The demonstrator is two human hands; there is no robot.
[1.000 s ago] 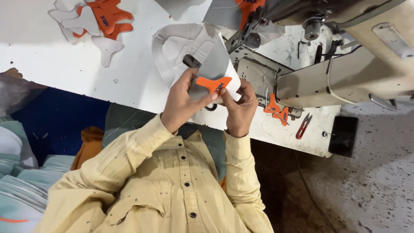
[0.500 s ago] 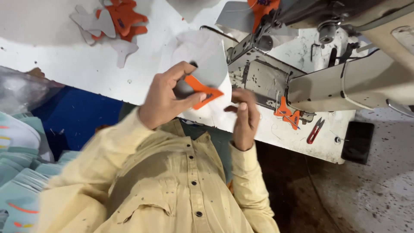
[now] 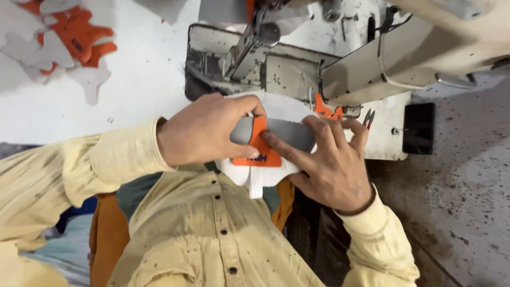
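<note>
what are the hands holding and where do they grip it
Both hold a layered white fabric piece with an orange patch. The left hand pinches its left edge; the right hand presses fingers flat on the patch and grey strip.

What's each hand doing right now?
Left hand: closed on the white and grey piece.
Right hand: open, fingers pressing the orange patch flat.

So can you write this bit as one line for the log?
left hand: holds white and grey piece | right hand: presses orange patch onto it | place: white table, by sewing machine
</note>
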